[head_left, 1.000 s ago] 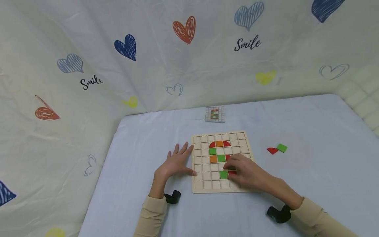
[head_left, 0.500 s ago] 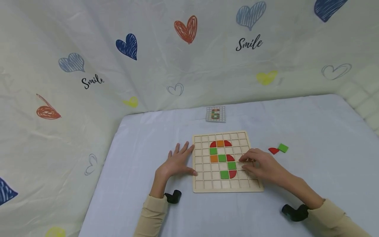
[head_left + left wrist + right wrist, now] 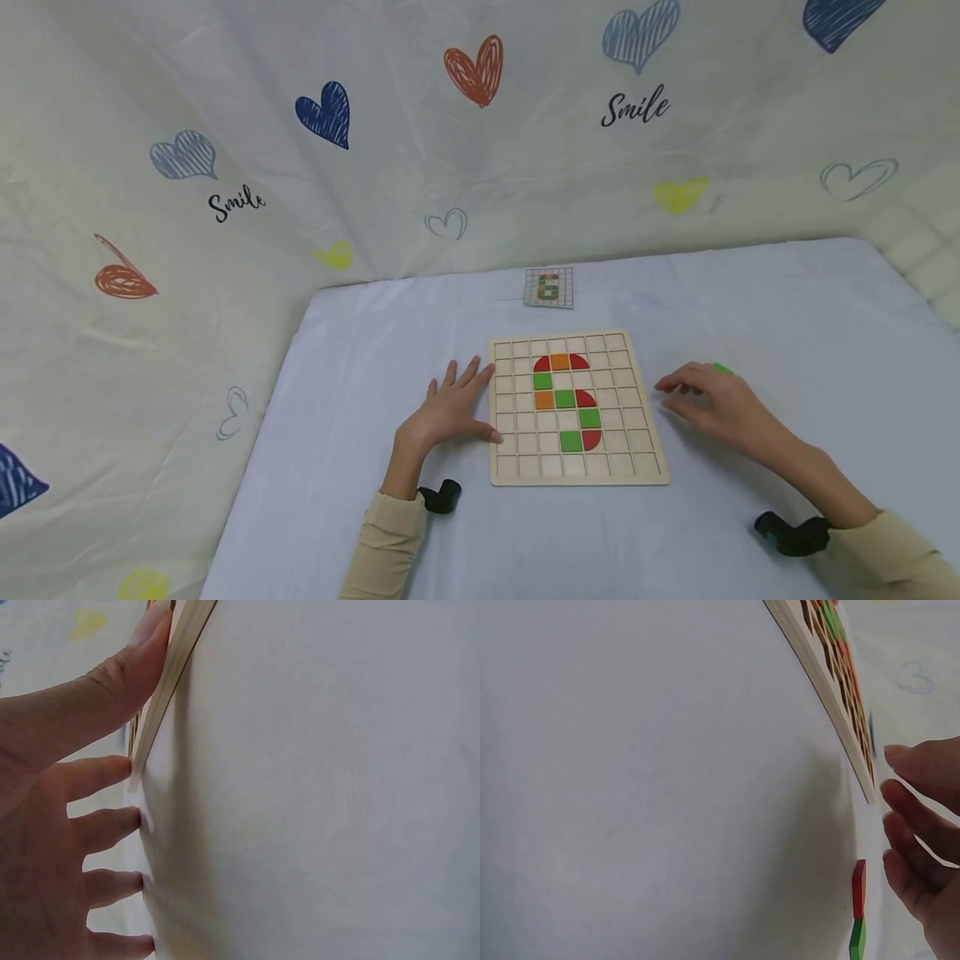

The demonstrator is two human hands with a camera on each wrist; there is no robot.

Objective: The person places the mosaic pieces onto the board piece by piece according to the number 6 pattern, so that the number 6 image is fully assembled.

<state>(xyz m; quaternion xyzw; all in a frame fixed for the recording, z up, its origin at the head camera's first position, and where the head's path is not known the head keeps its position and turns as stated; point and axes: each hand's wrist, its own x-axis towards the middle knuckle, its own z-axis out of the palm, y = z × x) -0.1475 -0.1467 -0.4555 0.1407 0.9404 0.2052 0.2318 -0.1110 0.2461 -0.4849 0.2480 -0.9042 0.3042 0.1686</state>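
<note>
A wooden grid board (image 3: 525, 467) lies on the white cloth, with red, orange and green tiles set in several of its squares. My left hand (image 3: 446, 412) rests at its left edge, fingers spread, the thumb on the rim. To the right of the board, my right hand (image 3: 716, 408) hovers above the cloth with loosely bent fingers and nothing between them. A green square tile (image 3: 723, 368) peeks out behind that hand. In the right wrist view a red quarter-round tile (image 3: 859, 889) lies against the green one; the head view hides the red tile under the hand.
At the back of the table lies a small pattern card (image 3: 549, 288) showing a similar coloured figure on a grid. Behind it hangs a white curtain (image 3: 390, 167) printed with hearts and words. Each wrist carries a black camera.
My right hand has left the board and moved right, over the loose tiles. A green tile it had covered now shows in its square. The left hand has stayed in place.
</note>
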